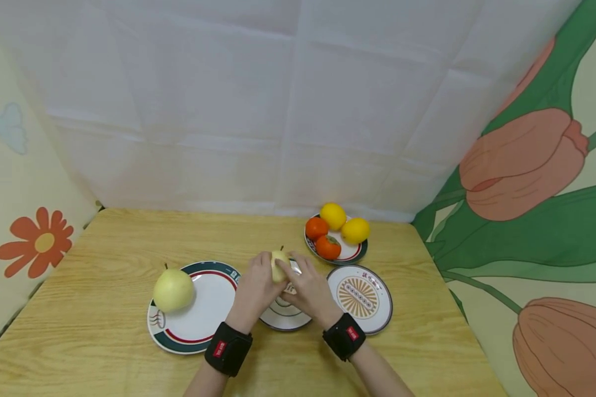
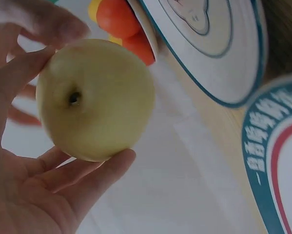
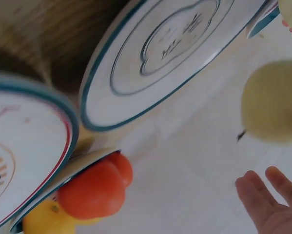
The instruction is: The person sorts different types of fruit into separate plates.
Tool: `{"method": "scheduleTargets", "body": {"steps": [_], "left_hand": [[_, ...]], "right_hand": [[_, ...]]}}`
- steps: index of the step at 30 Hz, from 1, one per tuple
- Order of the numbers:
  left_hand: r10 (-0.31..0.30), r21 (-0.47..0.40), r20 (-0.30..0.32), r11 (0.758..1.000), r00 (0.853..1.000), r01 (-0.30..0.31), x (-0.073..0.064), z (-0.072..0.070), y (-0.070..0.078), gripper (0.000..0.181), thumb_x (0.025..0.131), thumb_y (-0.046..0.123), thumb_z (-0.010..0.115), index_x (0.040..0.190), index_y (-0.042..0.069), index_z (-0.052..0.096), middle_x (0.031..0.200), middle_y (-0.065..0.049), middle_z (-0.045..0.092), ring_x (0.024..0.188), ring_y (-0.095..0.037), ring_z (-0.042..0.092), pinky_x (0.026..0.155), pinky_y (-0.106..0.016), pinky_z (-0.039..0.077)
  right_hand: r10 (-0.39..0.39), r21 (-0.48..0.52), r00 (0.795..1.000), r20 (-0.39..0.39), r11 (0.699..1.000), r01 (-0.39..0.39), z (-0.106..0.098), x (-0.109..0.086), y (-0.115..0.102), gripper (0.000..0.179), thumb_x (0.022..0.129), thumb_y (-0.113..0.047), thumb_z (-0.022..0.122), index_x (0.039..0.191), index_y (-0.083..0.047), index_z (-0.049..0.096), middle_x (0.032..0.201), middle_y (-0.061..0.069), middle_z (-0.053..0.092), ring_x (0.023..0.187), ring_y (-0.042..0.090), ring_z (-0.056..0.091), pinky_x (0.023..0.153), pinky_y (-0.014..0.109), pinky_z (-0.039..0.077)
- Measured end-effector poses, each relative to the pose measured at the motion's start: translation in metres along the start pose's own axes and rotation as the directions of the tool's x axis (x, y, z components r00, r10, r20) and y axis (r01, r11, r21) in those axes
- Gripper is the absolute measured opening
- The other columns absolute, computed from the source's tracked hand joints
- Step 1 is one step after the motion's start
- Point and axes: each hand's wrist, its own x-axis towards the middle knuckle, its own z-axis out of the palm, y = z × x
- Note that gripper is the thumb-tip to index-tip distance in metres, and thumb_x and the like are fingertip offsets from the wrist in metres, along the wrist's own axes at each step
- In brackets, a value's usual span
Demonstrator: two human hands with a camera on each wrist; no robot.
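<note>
My left hand (image 1: 254, 292) holds a round, pale yellow pear (image 1: 278, 270) above the middle white plate (image 1: 284, 322). In the left wrist view its fingers (image 2: 104, 175) curl under the pear (image 2: 99, 105), whose dark hollow end faces the camera. My right hand (image 1: 314, 292) is close on the pear's other side, fingers spread; the right wrist view shows its fingertips (image 3: 253, 187) apart from the fruit. A dark stem sticks out of the pear (image 3: 272, 105) there. To the left, a larger pear (image 1: 174, 290) sits on a green-rimmed plate (image 1: 218, 303).
At the back right, a small plate (image 1: 346, 252) carries two persimmons (image 1: 328, 247) and two lemons (image 1: 355, 230). In front of it lies a white plate with an orange ray pattern (image 1: 358, 298). A white cloth (image 1: 203, 110) hangs behind the wooden table (image 1: 104, 342).
</note>
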Motion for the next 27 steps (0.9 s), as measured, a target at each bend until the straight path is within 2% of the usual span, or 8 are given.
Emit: {"method": "scheduleTargets", "body": {"steps": [5,8,11,13,16,19,22,27], "left_hand": [[-0.102,0.023,0.052,0.995,0.993,0.101,-0.006,-0.012,-0.021,0.062,0.067,0.024,0.082,0.116,-0.003,0.055,0.102,-0.025,0.062,0.090,-0.040,0.062,0.060,-0.048,0.054],[-0.199,0.047,0.137,0.980,0.970,0.194,-0.011,-0.022,-0.034,0.066,0.071,0.024,0.080,0.129,0.007,0.053,0.117,-0.029,0.058,0.105,-0.047,0.056,0.064,-0.055,0.053],[-0.275,0.083,0.206,0.961,0.939,0.263,-0.016,-0.030,-0.046,0.063,0.074,0.025,0.078,0.131,0.011,0.054,0.125,-0.032,0.053,0.114,-0.050,0.051,0.072,-0.059,0.051],[-0.298,0.103,0.216,0.954,0.930,0.281,-0.020,-0.034,-0.053,0.059,0.075,0.024,0.077,0.128,0.008,0.057,0.125,-0.033,0.051,0.114,-0.051,0.050,0.079,-0.060,0.049],[-0.308,0.119,0.201,0.950,0.930,0.289,-0.026,-0.039,-0.061,0.057,0.073,0.022,0.078,0.124,0.003,0.059,0.123,-0.034,0.052,0.111,-0.053,0.051,0.086,-0.060,0.046],[-0.309,0.120,0.184,0.949,0.933,0.291,-0.032,-0.040,-0.067,0.057,0.072,0.019,0.079,0.122,0.001,0.058,0.120,-0.034,0.053,0.108,-0.052,0.052,0.086,-0.059,0.046],[-0.317,0.125,0.192,0.947,0.929,0.297,-0.036,-0.040,-0.070,0.057,0.073,0.019,0.078,0.122,-0.001,0.058,0.120,-0.034,0.052,0.108,-0.053,0.051,0.086,-0.059,0.046],[-0.332,0.152,0.229,0.941,0.915,0.303,-0.038,-0.040,-0.072,0.057,0.078,0.022,0.075,0.126,0.000,0.055,0.126,-0.034,0.048,0.115,-0.052,0.048,0.088,-0.060,0.045]], "right_hand": [[0.114,-0.026,0.993,0.009,0.993,-0.114,-0.002,0.004,0.029,0.075,0.069,-0.048,0.080,0.132,-0.019,0.052,0.131,0.016,0.051,0.112,0.033,0.056,0.058,0.034,0.055],[0.271,-0.014,0.961,0.056,0.963,-0.270,-0.004,0.008,0.055,0.069,0.075,-0.043,0.077,0.134,-0.017,0.050,0.134,0.017,0.049,0.114,0.037,0.054,0.067,0.043,0.055],[0.438,0.008,0.888,0.140,0.896,-0.443,-0.003,0.011,0.080,0.067,0.081,-0.043,0.073,0.137,-0.017,0.046,0.137,0.019,0.044,0.118,0.039,0.051,0.075,0.051,0.053],[0.521,0.008,0.829,0.202,0.846,-0.534,0.000,0.010,0.094,0.069,0.083,-0.047,0.069,0.139,-0.015,0.042,0.139,0.020,0.042,0.121,0.040,0.049,0.082,0.054,0.051],[0.596,0.017,0.746,0.299,0.778,-0.628,0.007,0.008,0.109,0.075,0.085,-0.052,0.063,0.144,-0.014,0.036,0.140,0.024,0.040,0.123,0.042,0.048,0.087,0.057,0.048],[0.623,0.051,0.686,0.376,0.725,-0.687,0.014,0.006,0.115,0.078,0.086,-0.056,0.060,0.146,-0.015,0.032,0.141,0.025,0.039,0.123,0.044,0.048,0.090,0.060,0.046],[0.632,0.093,0.656,0.411,0.687,-0.720,0.019,0.007,0.116,0.077,0.086,-0.057,0.059,0.146,-0.017,0.033,0.142,0.026,0.039,0.122,0.045,0.049,0.092,0.062,0.044],[0.631,0.109,0.655,0.415,0.681,-0.725,0.022,0.012,0.114,0.075,0.086,-0.055,0.061,0.145,-0.018,0.035,0.140,0.024,0.043,0.120,0.041,0.051,0.094,0.059,0.044]]}}
